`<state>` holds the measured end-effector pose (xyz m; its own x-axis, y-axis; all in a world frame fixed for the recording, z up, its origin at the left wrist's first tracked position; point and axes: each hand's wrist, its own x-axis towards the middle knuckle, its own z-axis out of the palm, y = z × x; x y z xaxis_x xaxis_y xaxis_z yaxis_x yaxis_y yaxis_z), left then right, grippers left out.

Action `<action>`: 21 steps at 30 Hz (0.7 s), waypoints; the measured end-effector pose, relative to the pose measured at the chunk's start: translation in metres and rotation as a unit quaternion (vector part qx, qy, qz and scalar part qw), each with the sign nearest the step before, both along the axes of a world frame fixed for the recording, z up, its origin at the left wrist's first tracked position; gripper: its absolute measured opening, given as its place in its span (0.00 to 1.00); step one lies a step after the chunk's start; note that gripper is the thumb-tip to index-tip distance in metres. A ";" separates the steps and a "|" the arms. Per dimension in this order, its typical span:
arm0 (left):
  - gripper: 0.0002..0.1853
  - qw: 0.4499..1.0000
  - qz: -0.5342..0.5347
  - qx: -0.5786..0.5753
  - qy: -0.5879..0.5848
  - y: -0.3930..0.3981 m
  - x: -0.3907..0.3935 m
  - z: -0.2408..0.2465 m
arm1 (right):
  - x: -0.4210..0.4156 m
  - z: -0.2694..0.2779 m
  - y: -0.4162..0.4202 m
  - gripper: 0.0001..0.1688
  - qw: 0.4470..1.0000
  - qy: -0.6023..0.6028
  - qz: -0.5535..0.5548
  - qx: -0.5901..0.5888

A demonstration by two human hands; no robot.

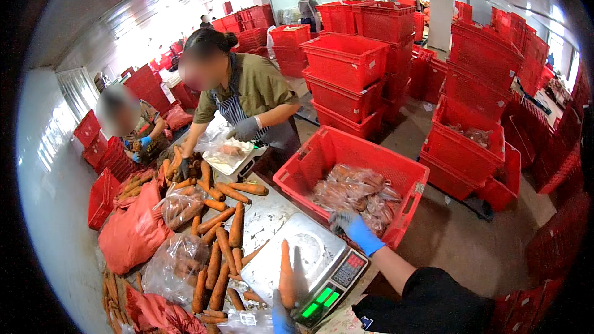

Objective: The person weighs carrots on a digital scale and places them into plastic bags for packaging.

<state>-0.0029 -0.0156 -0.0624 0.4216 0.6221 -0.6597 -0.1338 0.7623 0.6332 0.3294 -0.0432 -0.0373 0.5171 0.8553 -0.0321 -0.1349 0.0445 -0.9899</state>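
My right hand (355, 229), in a blue glove with a grey glove over the fingers, is at the near edge of a red plastic crate (297, 157); whether it grips anything is unclear. Bagged carrots (355, 185) lie inside the crate. My left hand (282, 317), gloved in blue and grey, shows only in part at the bottom edge, beside the lower end of a carrot (287, 273). That carrot rests on the metal pan of a digital scale (301, 246) with lit green displays. Left of the scale, loose carrots (222, 246) cover the table, and a clear plastic bag (248, 322) lies near my left hand.
Across the table a co-worker (250, 83) in a striped apron reaches into the carrots beside a second scale (236, 162). Another person (144, 125) is farther left. Red mesh sacks (134, 232) line the table's left side. Stacked red crates (345, 60) stand beyond and to the right.
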 end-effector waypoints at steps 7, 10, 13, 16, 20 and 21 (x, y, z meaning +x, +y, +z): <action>0.27 0.948 -0.024 0.222 0.226 0.022 0.017 -0.016 | 0.011 0.025 -0.084 0.36 0.758 -0.488 0.257 -0.349; 0.33 0.831 -0.190 0.362 0.376 0.016 0.026 -0.017 | -0.004 0.026 -0.071 0.40 0.819 -0.462 0.166 -0.296; 0.31 0.758 -0.225 0.405 0.459 0.010 0.035 0.013 | -0.050 0.007 -0.017 0.40 0.835 -0.468 0.189 -0.220; 0.24 0.817 -0.204 0.370 0.393 0.005 0.044 0.053 | -0.104 0.020 0.012 0.41 0.855 -0.454 0.199 -0.151; 0.18 0.750 -0.170 0.475 0.428 0.006 0.035 0.020 | -0.139 -0.014 0.032 0.42 0.877 -0.413 0.174 -0.171; 0.17 0.744 -0.143 0.472 0.451 0.010 0.027 0.016 | -0.148 -0.002 0.034 0.39 0.846 -0.494 0.156 -0.122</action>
